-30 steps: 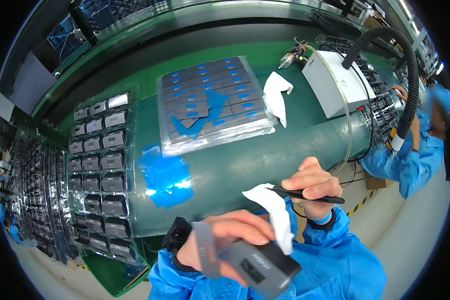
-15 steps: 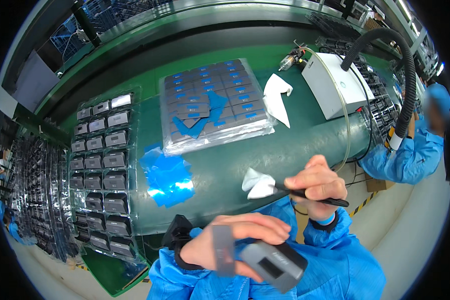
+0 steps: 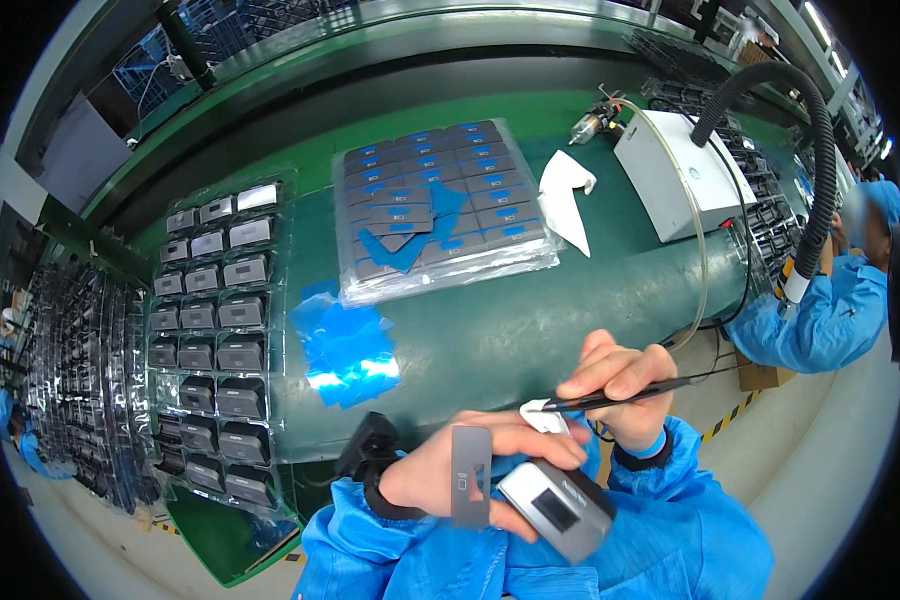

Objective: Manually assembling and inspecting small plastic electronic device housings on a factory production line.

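Note:
My left hand grips a small grey device with a dark window on its face. A flat grey panel with a slot in it also sits between that hand's fingers. My right hand is closed around slim black tweezers. At the tweezers' left end is a piece of white cloth, right by the fingers of my left hand and just above the device. Whether the cloth touches the device cannot be made out.
Clear trays of grey devices stand at the left. Behind lies a sheet of grey panels, loose blue film pieces on it. Blue film, a white cloth and a white box with a black hose share the green table. A co-worker sits at right.
My right hand has brought the tweezers and the white cloth left and down to my left hand. The device in my left hand has shifted slightly and the grey panel is turned more upright.

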Motion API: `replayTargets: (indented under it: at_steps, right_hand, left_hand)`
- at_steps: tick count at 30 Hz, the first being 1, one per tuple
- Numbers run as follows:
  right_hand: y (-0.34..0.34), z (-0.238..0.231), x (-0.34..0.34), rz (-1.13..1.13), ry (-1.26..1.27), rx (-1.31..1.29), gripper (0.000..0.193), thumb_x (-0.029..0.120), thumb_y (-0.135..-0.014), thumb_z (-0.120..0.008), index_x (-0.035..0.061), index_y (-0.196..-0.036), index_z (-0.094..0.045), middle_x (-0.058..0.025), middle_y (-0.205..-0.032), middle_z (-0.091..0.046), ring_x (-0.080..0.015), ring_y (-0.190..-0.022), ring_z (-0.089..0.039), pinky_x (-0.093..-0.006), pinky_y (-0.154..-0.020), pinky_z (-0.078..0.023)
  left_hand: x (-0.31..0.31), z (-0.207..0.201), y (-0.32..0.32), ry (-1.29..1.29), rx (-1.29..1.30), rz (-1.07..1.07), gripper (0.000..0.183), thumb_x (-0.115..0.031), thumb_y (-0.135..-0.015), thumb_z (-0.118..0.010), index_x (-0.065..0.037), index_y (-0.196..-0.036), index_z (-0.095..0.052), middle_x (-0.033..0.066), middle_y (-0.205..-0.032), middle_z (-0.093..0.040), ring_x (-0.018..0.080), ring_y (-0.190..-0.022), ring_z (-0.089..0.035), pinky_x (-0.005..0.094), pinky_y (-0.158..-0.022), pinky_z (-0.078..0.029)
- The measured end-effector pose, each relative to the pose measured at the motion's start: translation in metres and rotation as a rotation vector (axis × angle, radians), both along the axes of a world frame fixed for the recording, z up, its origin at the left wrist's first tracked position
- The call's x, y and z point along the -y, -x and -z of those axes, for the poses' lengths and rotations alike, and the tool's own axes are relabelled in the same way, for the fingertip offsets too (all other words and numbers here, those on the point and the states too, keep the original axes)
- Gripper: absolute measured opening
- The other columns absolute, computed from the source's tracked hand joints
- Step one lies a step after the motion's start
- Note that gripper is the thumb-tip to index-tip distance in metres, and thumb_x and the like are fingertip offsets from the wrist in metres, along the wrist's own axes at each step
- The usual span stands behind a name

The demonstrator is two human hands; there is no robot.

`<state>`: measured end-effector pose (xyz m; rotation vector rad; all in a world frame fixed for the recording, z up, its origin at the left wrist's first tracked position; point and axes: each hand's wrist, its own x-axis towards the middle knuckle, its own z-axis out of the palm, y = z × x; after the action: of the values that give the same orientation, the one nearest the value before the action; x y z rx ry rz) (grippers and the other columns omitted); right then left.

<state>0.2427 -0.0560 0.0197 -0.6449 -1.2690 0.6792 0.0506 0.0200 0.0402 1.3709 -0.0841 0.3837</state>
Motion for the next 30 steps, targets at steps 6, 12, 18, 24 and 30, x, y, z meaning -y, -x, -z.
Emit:
replayTargets:
  at_steps: [6, 12, 18, 24, 30]
  right_hand:
    - [-0.027, -0.025, 0.006, 0.152, -0.186, 0.870, 0.026, 0.005, -0.073, -0.073, 0.0095, -0.091, -0.055, -0.0137, -0.094, -0.070, -0.0183, -0.071, -0.066, -0.0324, -0.068, -0.040]
    - [0.026, 0.024, 0.007, -0.088, -0.040, -0.639, 0.029, 0.005, -0.082, -0.068, 0.0126, -0.096, -0.044, -0.0214, -0.097, -0.066, -0.0240, -0.078, -0.063, -0.0367, -0.071, -0.041]
    - [0.075, 0.023, 0.009, 0.143, 0.252, -0.532, 0.022, 0.003, -0.087, -0.060, 0.0062, -0.101, -0.042, -0.0278, -0.109, -0.060, -0.0292, -0.095, -0.063, -0.0365, -0.084, -0.051]
    - [0.048, 0.017, 0.017, -0.320, 0.752, -0.661, 0.015, 0.003, -0.092, -0.052, 0.0064, -0.103, -0.043, -0.0208, -0.106, -0.062, -0.0108, -0.079, -0.058, -0.0227, -0.067, -0.047]
    - [0.045, 0.012, 0.004, -0.243, 0.759, -0.723, 0.018, -0.003, -0.090, -0.052, 0.0074, -0.103, -0.044, -0.0211, -0.108, -0.061, -0.0101, -0.064, -0.058, -0.0187, -0.051, -0.044]
  left_hand:
    - [0.010, 0.010, 0.030, 0.465, 0.333, -0.169, 0.066, -0.026, -0.057, -0.088, 0.002, -0.109, -0.059, 0.0217, -0.110, -0.059, 0.0406, -0.112, -0.053, 0.0533, -0.095, -0.042]
    - [0.008, 0.026, 0.010, 0.514, 0.341, -0.045, 0.066, -0.021, -0.061, -0.086, 0.003, -0.113, -0.055, 0.0212, -0.114, -0.058, 0.0362, -0.114, -0.052, 0.0518, -0.101, -0.037]
    - [0.017, 0.003, 0.002, 0.330, 0.050, -0.011, 0.064, -0.021, -0.057, -0.088, 0.002, -0.109, -0.058, 0.0226, -0.112, -0.059, 0.0334, -0.106, -0.058, 0.0418, -0.089, -0.048]
    - [0.015, 0.014, 0.010, 0.160, 0.018, -0.065, 0.060, -0.020, -0.061, -0.086, 0.002, -0.110, -0.059, 0.0197, -0.108, -0.060, 0.0318, -0.104, -0.059, 0.0414, -0.090, -0.048]
    - [0.018, 0.019, 0.006, -0.051, -0.114, -0.154, 0.058, -0.016, -0.061, -0.085, -0.004, -0.112, -0.060, 0.0113, -0.114, -0.061, 0.0265, -0.111, -0.057, 0.0376, -0.095, -0.043]
